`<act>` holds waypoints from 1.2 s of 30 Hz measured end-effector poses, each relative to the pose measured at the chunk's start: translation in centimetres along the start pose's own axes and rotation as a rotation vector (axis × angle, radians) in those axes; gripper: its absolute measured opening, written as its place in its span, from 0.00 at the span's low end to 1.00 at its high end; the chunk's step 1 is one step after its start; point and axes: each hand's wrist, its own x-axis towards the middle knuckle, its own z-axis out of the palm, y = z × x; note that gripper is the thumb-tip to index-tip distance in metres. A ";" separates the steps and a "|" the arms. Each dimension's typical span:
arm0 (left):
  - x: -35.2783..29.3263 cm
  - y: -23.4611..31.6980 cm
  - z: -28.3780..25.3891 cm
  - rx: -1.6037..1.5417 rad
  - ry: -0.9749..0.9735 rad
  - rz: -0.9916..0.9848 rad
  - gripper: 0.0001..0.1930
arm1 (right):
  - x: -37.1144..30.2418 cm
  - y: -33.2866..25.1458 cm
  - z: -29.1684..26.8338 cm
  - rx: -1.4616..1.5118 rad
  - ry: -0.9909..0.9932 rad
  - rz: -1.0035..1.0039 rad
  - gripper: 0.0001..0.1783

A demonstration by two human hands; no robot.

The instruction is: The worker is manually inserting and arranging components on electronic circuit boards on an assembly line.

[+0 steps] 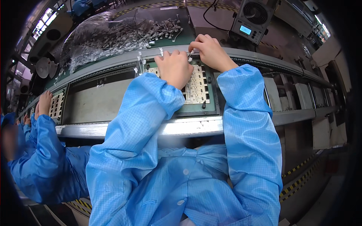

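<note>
A panel of cream-coloured circuit boards (197,88) lies in a green fixture (213,98) on the conveyor line before me. My left hand (175,69) is bent over the panel's upper part with its fingers curled and closed; what they hold, if anything, is hidden. Just right of it, my right hand (212,52) pinches a small white wire connector (191,52) above the far edge of the panel. Thin leads with white connectors (140,61) stand up at the fixture's left, beside my left hand.
Behind the far rail (128,56), a clear plastic bag (88,39) spills many wired connectors (139,34) over a green surface. A fan-fronted device (253,19) with a lit display stands far right. At left, a co-worker's hand (45,102) is over another board panel (57,104).
</note>
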 end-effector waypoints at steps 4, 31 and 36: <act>-0.3 -0.3 0.2 -0.068 0.033 0.018 0.13 | -0.7 0.7 -0.5 0.143 0.033 0.044 0.17; 0.4 -0.9 0.6 -0.307 -0.015 -0.016 0.16 | -1.9 0.3 -1.5 -0.081 -0.093 0.019 0.09; 0.3 -1.0 1.0 -0.248 -0.026 0.037 0.15 | -2.2 0.1 -1.4 -0.120 -0.047 -0.030 0.09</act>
